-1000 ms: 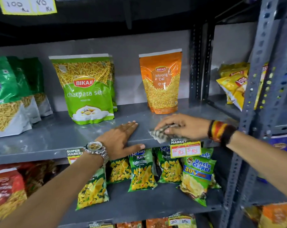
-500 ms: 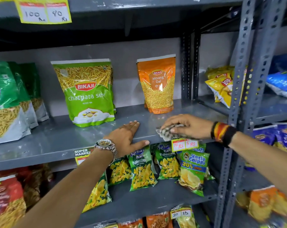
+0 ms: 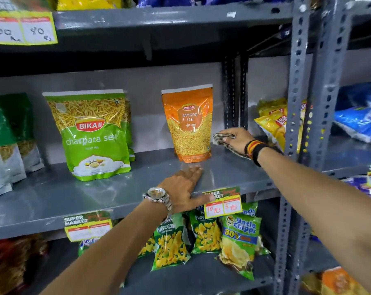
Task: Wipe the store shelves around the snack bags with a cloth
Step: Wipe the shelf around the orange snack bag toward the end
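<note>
The right hand (image 3: 236, 138) is well back on the middle shelf (image 3: 52, 194), at about 2 o'clock from the centre of the view, with its fingers (image 3: 227, 133) bunched closed on a mottled cloth (image 3: 219, 139). The cloth is pressed into the rear right corner, just beside the right edge of the orange Moong Dal bag (image 3: 188, 126) — whether it touches the bag cannot be told. A tail of the cloth trails under the wrist toward the banded wristband (image 3: 254, 149).

The left hand (image 3: 183, 188) lies flat on the shelf's front part, at 6 o'clock from the orange bag, fingers spread open and holding nothing; its thumb reaches the front lip beside the price tag (image 3: 222, 202). A watch (image 3: 158, 194) sits on that wrist. The hand reads as a brace while the other arm stretches in.

The step in hand looks like wiping the back strip to the right of the orange bag, near the upright post (image 3: 296, 124). Bare shelf shows between the orange bag and the green Bikaji bag (image 3: 93, 135) at 9 o'clock from it, and more toward the green bags at the far left (image 3: 3, 145).

The next move probably calls for drawing the cloth forward along the bag's right side, or passing behind it — the gap to the back wall looks narrow. The bag stands upright on its own base and would likely tip if nudged sideways, so the stroke should stay low and flat, or the free left hand should steady the bag.
</note>
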`<move>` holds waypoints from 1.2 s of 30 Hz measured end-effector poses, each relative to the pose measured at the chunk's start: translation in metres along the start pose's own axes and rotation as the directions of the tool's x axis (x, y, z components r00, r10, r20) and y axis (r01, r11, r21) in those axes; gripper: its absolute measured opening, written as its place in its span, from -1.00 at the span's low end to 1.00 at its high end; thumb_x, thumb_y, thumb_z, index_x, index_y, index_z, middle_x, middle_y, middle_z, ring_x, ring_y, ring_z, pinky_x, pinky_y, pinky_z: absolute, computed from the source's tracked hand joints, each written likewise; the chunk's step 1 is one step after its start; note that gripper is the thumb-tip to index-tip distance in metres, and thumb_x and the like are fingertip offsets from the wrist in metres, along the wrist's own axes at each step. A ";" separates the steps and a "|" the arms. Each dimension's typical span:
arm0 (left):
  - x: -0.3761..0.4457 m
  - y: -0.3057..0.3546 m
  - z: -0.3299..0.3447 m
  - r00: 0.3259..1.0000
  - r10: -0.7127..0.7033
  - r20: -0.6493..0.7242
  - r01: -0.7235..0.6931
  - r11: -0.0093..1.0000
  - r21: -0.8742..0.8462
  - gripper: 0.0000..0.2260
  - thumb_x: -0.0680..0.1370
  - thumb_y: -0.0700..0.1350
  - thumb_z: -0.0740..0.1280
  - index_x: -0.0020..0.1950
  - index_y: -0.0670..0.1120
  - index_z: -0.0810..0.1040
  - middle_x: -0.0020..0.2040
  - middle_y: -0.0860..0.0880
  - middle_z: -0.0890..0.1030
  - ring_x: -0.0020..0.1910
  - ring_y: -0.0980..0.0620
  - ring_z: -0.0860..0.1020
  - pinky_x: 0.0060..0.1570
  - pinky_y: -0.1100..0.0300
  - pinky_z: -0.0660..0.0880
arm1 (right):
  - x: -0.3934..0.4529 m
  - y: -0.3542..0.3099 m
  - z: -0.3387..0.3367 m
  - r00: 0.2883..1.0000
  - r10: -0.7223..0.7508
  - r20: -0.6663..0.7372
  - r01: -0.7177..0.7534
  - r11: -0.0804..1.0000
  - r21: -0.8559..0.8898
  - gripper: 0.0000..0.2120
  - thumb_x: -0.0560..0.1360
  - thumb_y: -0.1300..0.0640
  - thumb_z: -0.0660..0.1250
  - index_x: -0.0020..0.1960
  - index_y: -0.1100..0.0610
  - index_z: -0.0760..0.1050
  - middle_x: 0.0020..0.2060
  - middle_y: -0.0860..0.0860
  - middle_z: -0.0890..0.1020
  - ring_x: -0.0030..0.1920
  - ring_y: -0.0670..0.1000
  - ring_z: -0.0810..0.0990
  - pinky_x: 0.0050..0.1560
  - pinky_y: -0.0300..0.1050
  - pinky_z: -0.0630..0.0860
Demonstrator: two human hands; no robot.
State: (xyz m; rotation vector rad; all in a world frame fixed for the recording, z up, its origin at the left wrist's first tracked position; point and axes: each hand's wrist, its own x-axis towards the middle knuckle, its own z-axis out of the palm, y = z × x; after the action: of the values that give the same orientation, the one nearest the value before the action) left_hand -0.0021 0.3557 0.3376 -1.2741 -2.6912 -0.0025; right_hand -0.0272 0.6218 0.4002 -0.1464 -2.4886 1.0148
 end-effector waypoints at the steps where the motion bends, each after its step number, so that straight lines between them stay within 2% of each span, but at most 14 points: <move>1: 0.002 -0.001 0.002 1.000 0.002 0.006 -0.002 1.000 -0.007 -0.08 0.55 0.51 0.04 0.71 -0.04 -0.06 0.73 -0.02 -0.02 0.68 -0.07 0.08 0.64 -0.09 0.12 | 0.012 0.007 0.003 1.000 0.020 -0.011 -0.020 1.000 0.000 -0.70 0.57 0.21 0.31 0.29 0.12 0.58 0.28 0.08 0.62 0.33 0.10 0.54 0.43 -0.06 0.38; 4: 0.004 -0.005 0.004 1.000 0.011 -0.007 -0.011 1.000 -0.010 -0.06 0.55 0.50 0.04 0.71 -0.08 -0.06 0.72 -0.06 -0.02 0.70 -0.01 0.00 0.66 -0.02 0.04 | 0.048 0.029 0.007 0.995 0.083 -0.051 -0.085 0.996 -0.039 -0.73 0.54 0.11 0.32 0.22 0.01 0.62 0.22 0.06 0.67 0.28 0.14 0.58 0.40 0.08 0.43; 6: 0.004 -0.005 0.004 1.000 0.007 -0.006 -0.007 1.000 -0.011 -0.06 0.53 0.52 0.02 0.71 -0.07 -0.08 0.72 -0.05 -0.03 0.69 0.02 -0.02 0.67 0.02 0.00 | 0.071 0.041 0.008 0.994 0.099 -0.039 -0.103 0.987 -0.123 -0.72 0.54 0.08 0.31 0.23 -0.03 0.61 0.23 0.07 0.66 0.29 0.17 0.57 0.38 0.09 0.45; 9: 0.001 -0.004 0.005 1.000 0.005 -0.029 -0.005 1.000 -0.020 -0.07 0.53 0.52 -0.01 0.71 -0.03 -0.10 0.73 -0.01 -0.04 0.69 0.07 -0.03 0.67 0.07 -0.03 | 0.100 0.049 0.011 0.997 0.081 0.018 -0.077 0.980 -0.182 -0.72 0.55 0.09 0.31 0.24 -0.02 0.61 0.25 0.04 0.65 0.29 0.16 0.58 0.38 0.07 0.46; 12: -0.001 -0.004 0.006 0.999 -0.004 -0.053 0.003 1.000 -0.014 -0.07 0.53 0.55 -0.02 0.71 0.01 -0.14 0.72 0.05 -0.08 0.69 0.12 -0.06 0.66 0.16 -0.10 | 0.123 0.052 0.021 0.997 0.063 0.055 -0.052 0.983 -0.179 -0.75 0.54 0.05 0.37 0.20 0.01 0.65 0.22 0.03 0.67 0.24 0.14 0.60 0.32 -0.06 0.49; 14: 0.000 -0.005 0.007 0.998 -0.009 -0.059 0.009 1.000 -0.008 -0.06 0.50 0.57 -0.06 0.70 0.04 -0.17 0.72 0.08 -0.11 0.68 0.15 -0.08 0.61 0.26 -0.20 | 0.137 0.058 0.034 0.990 0.085 0.116 -0.070 0.989 -0.129 -0.75 0.55 0.18 0.36 0.20 0.15 0.65 0.20 0.11 0.67 0.22 0.14 0.60 0.19 -0.20 0.47; 15: 0.000 -0.005 0.007 0.998 -0.010 -0.063 0.010 1.000 -0.004 -0.06 0.50 0.58 -0.06 0.70 0.04 -0.18 0.72 0.08 -0.12 0.68 0.16 -0.09 0.57 0.32 -0.27 | 0.142 0.062 0.041 0.983 0.095 0.158 -0.076 0.989 -0.123 -0.74 0.56 0.27 0.33 0.22 0.22 0.63 0.22 0.15 0.66 0.24 0.14 0.60 0.19 -0.23 0.45; 18: 0.002 -0.005 0.006 0.998 -0.009 -0.062 0.009 1.000 -0.001 -0.06 0.51 0.57 -0.04 0.70 0.04 -0.19 0.71 0.10 -0.14 0.67 0.18 -0.11 0.46 0.43 -0.38 | 0.150 0.066 0.050 0.968 0.080 0.237 -0.046 0.988 -0.149 -0.70 0.56 0.32 0.29 0.25 0.23 0.61 0.26 0.16 0.63 0.27 0.15 0.58 0.36 -0.12 0.44; 21: 0.001 -0.004 0.005 0.999 -0.005 -0.042 0.005 1.000 -0.004 -0.06 0.50 0.57 -0.05 0.70 0.04 -0.18 0.71 0.09 -0.13 0.67 0.17 -0.10 0.51 0.37 -0.33 | 0.144 0.062 0.046 0.953 0.051 0.299 -0.007 0.989 -0.145 -0.72 0.54 0.22 0.36 0.24 0.14 0.63 0.24 0.11 0.65 0.24 0.14 0.60 0.37 -0.01 0.48; 25: -0.002 -0.002 0.004 1.000 0.005 -0.031 -0.005 1.000 0.000 -0.07 0.52 0.55 -0.02 0.71 0.01 -0.15 0.72 0.04 -0.08 0.69 0.11 -0.06 0.59 0.26 -0.24 | 0.120 0.052 0.035 0.931 0.030 0.364 0.043 0.981 -0.190 -0.69 0.53 0.17 0.37 0.27 0.08 0.60 0.27 0.06 0.63 0.25 0.10 0.58 0.27 -0.15 0.46; 28: -0.002 -0.002 0.005 1.000 0.004 -0.025 -0.004 1.000 -0.015 -0.07 0.53 0.53 0.01 0.71 -0.01 -0.11 0.72 0.00 -0.04 0.69 0.07 -0.02 0.63 0.18 -0.15 | 0.096 0.043 0.025 0.924 0.059 0.378 0.036 0.970 -0.240 -0.65 0.54 0.19 0.34 0.32 0.07 0.57 0.33 0.03 0.58 0.32 0.08 0.54 0.37 -0.14 0.43; 30: -0.003 -0.001 0.005 1.000 0.010 -0.025 -0.011 1.000 -0.026 -0.06 0.52 0.54 -0.01 0.71 -0.03 -0.09 0.72 -0.03 -0.01 0.69 0.04 0.00 0.63 0.16 -0.12 | 0.076 0.040 0.017 0.924 0.074 0.375 0.024 0.968 -0.250 -0.64 0.55 0.22 0.33 0.34 0.08 0.55 0.33 0.03 0.58 0.33 0.06 0.53 0.29 -0.24 0.40; 33: -0.001 -0.003 0.005 1.000 0.014 -0.018 -0.015 0.999 -0.041 -0.04 0.51 0.54 0.01 0.71 -0.06 -0.05 0.72 -0.05 0.02 0.69 0.00 0.02 0.65 0.11 -0.07 | 0.033 0.031 0.008 0.939 0.013 0.345 0.064 0.976 -0.210 -0.68 0.57 0.25 0.29 0.30 0.10 0.57 0.25 0.10 0.63 0.25 0.06 0.57 0.16 -0.23 0.42; 36: -0.001 -0.005 0.005 0.999 0.023 -0.024 -0.024 0.999 -0.045 -0.04 0.52 0.53 0.03 0.70 -0.09 -0.01 0.72 -0.08 0.04 0.69 -0.04 0.06 0.66 -0.02 0.06 | -0.019 0.023 0.002 0.950 -0.069 0.304 0.135 0.971 -0.200 -0.73 0.61 0.21 0.25 0.25 0.05 0.59 0.23 0.04 0.64 0.22 0.01 0.58 0.26 -0.12 0.47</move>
State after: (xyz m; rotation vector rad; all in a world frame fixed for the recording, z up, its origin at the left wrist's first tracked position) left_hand -0.0058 0.3523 0.3328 -1.3100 -2.6709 -0.0755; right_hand -0.0125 0.6318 0.3759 0.0741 -2.8440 0.7641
